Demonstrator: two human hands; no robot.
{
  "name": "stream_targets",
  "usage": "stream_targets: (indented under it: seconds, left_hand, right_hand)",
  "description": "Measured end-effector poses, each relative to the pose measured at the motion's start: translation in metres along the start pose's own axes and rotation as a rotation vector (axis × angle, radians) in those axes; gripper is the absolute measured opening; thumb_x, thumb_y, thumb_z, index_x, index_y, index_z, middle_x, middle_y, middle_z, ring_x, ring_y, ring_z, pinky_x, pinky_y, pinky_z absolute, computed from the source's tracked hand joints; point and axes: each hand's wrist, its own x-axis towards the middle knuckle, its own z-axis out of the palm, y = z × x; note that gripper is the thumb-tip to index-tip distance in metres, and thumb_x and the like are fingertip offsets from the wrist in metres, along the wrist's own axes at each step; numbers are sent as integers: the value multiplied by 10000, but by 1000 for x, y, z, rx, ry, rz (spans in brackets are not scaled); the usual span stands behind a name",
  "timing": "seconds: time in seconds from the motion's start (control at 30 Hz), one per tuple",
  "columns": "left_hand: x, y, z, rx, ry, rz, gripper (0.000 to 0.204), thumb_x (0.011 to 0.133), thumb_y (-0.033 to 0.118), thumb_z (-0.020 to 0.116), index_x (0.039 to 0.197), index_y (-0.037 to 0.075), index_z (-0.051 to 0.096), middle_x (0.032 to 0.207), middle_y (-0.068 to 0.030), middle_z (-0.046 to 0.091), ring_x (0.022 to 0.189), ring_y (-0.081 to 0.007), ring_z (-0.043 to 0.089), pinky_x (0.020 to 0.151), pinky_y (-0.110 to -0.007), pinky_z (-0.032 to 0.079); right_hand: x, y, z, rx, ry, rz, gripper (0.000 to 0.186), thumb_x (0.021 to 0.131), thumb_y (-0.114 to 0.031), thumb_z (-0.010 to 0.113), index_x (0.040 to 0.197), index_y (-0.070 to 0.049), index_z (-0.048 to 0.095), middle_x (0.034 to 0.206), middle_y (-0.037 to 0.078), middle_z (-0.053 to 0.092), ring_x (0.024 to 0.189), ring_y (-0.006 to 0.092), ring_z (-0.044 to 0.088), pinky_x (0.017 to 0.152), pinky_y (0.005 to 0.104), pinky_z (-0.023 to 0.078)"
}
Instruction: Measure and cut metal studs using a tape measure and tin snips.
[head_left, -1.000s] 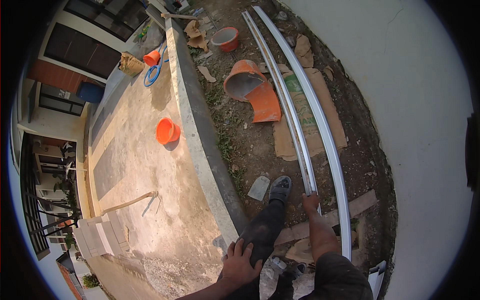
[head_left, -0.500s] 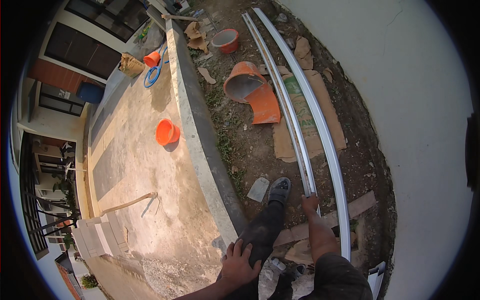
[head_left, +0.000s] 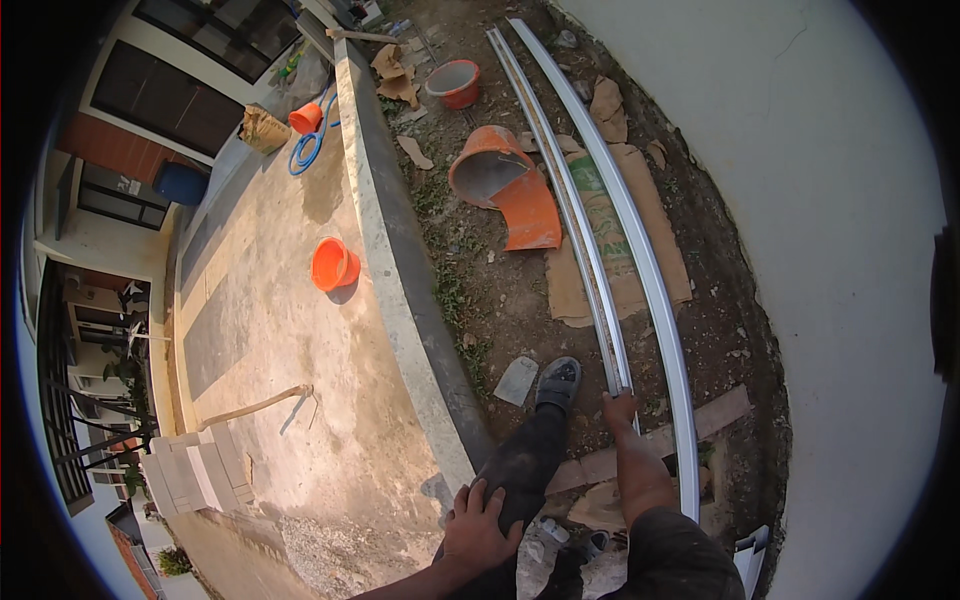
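Right hand (head_left: 620, 410): fingers closed around the near end of a long metal channel (head_left: 575, 215), gripping it low near the ground
Metal channel: grey, narrow, running away from the person up the picture over the dirt strip (head_left: 470, 270), lying partly on flattened cardboard (head_left: 620, 260)
Second metal channel (head_left: 640, 260): longer and wider, just beside the first on its right, curving along the white wall (head_left: 830, 250)
Left hand (head_left: 478, 520): fingers spread flat, resting on the person's own dark trouser leg (head_left: 525, 460) at the knee, beside the near end of the concrete kerb (head_left: 400, 260)
Foot: a dark sandal (head_left: 558, 382) planted on the dirt, just left of the gripped channel end
Broken orange bucket (head_left: 500, 185): lying on its side on the dirt, touching the left edge of the cardboard
Orange bucket (head_left: 333, 264): tipped over on the concrete slab (head_left: 270, 330), well apart from both hands
Orange basin (head_left: 455, 82): upright on the dirt, far up the strip
Blue hose (head_left: 315, 145): coiled on the slab near another small orange bucket
Wooden plank (head_left: 660, 440): flat on the ground, crossing under the right forearm
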Motion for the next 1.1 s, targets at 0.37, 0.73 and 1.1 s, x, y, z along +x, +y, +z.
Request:
stream_targets:
  seconds: [0.37, 0.73, 1.1]
  left_hand:
    - [0, 4, 0, -5, 11, -6, 676, 818, 461, 678, 1377, 104, 552, 1483, -215, 389, 1363, -482, 367, 1026, -632, 416]
    - [1, 6, -2, 7, 17, -1, 690, 805, 463, 692, 1370, 93, 553, 1470, -227, 400, 1352, -501, 374, 1017, -633, 419]
    - [2, 6, -1, 32, 21, 12, 704, 794, 471, 710, 1362, 83, 558, 1460, -240, 410, 1346, -512, 383, 1015, -618, 432]
  right_hand:
    - [8, 7, 8, 46, -6, -9, 665, 828, -331, 766, 1304, 49, 498, 1277, 312, 546, 1193, 465, 561, 1012, 513, 484]
    - [5, 2, 12, 3, 4, 3, 655, 832, -344, 771, 1289, 38, 497, 1256, 298, 557, 1182, 457, 561, 1001, 520, 487]
    - [3, -1, 6, 11, -20, 28, 661, 831, -328, 777, 1299, 43, 495, 1281, 304, 542, 1202, 457, 551, 1012, 514, 484]
